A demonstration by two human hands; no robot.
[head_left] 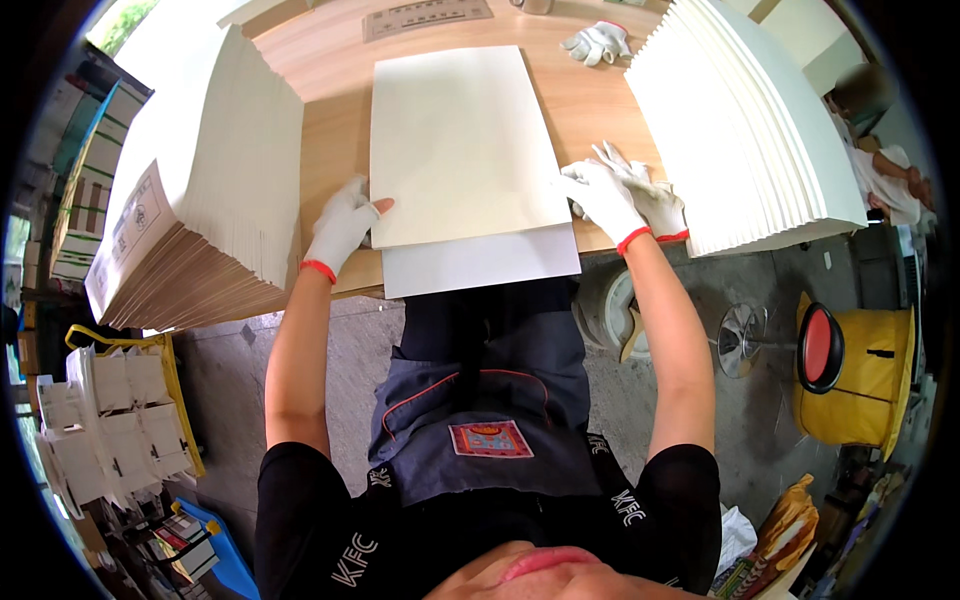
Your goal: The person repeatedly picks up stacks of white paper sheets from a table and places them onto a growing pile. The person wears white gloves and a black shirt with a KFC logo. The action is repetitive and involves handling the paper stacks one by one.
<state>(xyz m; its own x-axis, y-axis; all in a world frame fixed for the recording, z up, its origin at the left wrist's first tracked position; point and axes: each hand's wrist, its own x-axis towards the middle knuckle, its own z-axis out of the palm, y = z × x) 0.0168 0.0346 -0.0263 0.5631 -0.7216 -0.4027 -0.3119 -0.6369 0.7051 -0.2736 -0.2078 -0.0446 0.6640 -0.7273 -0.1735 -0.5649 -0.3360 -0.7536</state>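
Note:
A large cream sheet of board (465, 150) lies in front of me, with a white sheet (480, 265) showing under its near edge and jutting past the table edge. My left hand (345, 225), in a white glove with a bare thumb tip, is closed on the board's lower left edge, thumb on top. My right hand (603, 198), gloved in white with a red cuff, pinches the right edge; some of its fingertips are hidden. Just beyond it a loose white glove (655, 195) lies on the table.
Tall stacks of folded cream board stand at left (240, 150) and right (740, 130) on the wooden table (335, 140). Farther back lie a printed sheet (425, 17) and another glove (597, 43). A red-topped stool (820, 347) is at right, near another person (890, 180).

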